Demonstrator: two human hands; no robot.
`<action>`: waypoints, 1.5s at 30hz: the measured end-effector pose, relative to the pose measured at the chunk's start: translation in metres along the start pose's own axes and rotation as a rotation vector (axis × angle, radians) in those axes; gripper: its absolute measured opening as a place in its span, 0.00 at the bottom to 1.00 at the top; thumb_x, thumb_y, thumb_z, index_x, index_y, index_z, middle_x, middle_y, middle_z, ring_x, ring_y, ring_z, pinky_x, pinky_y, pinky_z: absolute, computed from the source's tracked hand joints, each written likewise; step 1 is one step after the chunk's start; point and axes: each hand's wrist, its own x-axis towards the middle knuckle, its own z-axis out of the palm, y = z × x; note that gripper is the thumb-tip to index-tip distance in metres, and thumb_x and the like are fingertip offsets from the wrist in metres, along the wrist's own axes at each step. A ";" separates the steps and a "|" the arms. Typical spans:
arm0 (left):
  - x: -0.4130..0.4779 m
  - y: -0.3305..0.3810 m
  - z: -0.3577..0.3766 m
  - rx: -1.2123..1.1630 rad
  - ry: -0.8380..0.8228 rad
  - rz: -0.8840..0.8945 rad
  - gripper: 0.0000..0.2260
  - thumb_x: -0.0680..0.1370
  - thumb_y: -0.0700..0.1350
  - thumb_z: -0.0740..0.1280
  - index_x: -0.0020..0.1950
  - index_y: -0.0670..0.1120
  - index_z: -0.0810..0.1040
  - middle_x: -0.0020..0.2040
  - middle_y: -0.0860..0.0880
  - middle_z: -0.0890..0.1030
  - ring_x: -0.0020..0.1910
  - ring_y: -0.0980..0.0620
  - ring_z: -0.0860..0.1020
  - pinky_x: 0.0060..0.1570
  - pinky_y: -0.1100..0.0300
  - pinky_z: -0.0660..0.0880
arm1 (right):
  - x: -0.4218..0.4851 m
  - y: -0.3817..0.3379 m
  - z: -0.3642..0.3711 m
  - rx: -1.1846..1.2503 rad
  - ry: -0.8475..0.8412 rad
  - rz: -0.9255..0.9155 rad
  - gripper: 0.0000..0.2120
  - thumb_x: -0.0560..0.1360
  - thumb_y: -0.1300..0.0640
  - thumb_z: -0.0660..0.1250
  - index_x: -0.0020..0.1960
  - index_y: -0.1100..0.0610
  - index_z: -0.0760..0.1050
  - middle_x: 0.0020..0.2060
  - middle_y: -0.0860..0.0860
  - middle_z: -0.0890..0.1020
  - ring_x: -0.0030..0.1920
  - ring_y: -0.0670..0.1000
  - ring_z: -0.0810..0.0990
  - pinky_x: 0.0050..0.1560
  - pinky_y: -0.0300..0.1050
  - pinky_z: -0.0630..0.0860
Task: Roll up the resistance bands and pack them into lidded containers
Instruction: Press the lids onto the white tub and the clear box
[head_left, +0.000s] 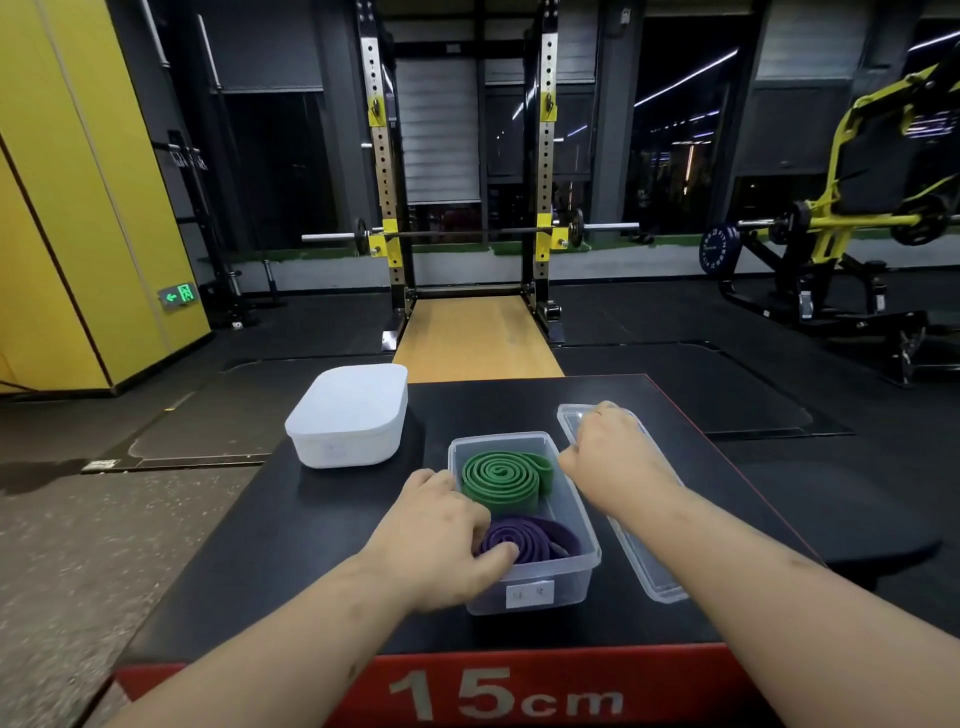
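A clear plastic container (582, 571) stands open on the black platform. Inside it a rolled green band (501, 480) lies at the far end and a rolled purple band (540, 540) at the near end. My left hand (441, 535) reaches over the container's left wall, its thumb and fingers curled on the purple roll. My right hand (610, 452) hovers at the container's right rim with fingers curled; what it grips is hidden. The clear lid (654, 582) lies flat just right of the container, partly under my right forearm.
A white container (345, 421) with its lid on stands at the platform's far left. The platform (291, 545) is a black-topped plyo box with a red front marked 15cm. Beyond it are a squat rack (467, 182) and gym machines on dark floor.
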 end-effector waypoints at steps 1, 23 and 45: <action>0.002 0.001 0.001 -0.011 -0.007 -0.012 0.23 0.76 0.65 0.55 0.33 0.49 0.71 0.32 0.54 0.74 0.44 0.52 0.70 0.62 0.57 0.64 | 0.001 -0.004 -0.006 0.015 0.004 -0.004 0.07 0.79 0.53 0.62 0.47 0.58 0.73 0.46 0.56 0.74 0.44 0.57 0.72 0.44 0.46 0.70; 0.054 0.002 -0.014 -0.763 0.081 -0.398 0.19 0.82 0.55 0.60 0.74 0.60 0.69 0.66 0.52 0.77 0.52 0.58 0.79 0.53 0.60 0.75 | 0.040 0.005 -0.016 1.226 0.120 0.425 0.06 0.79 0.61 0.66 0.51 0.65 0.75 0.48 0.67 0.81 0.50 0.60 0.88 0.48 0.59 0.85; 0.015 -0.009 0.003 -0.272 -0.107 -0.348 0.21 0.82 0.54 0.56 0.74 0.52 0.65 0.59 0.51 0.74 0.58 0.47 0.76 0.59 0.52 0.73 | 0.000 0.005 0.051 0.324 -0.140 0.158 0.07 0.80 0.53 0.59 0.48 0.54 0.74 0.47 0.50 0.70 0.40 0.49 0.74 0.35 0.42 0.67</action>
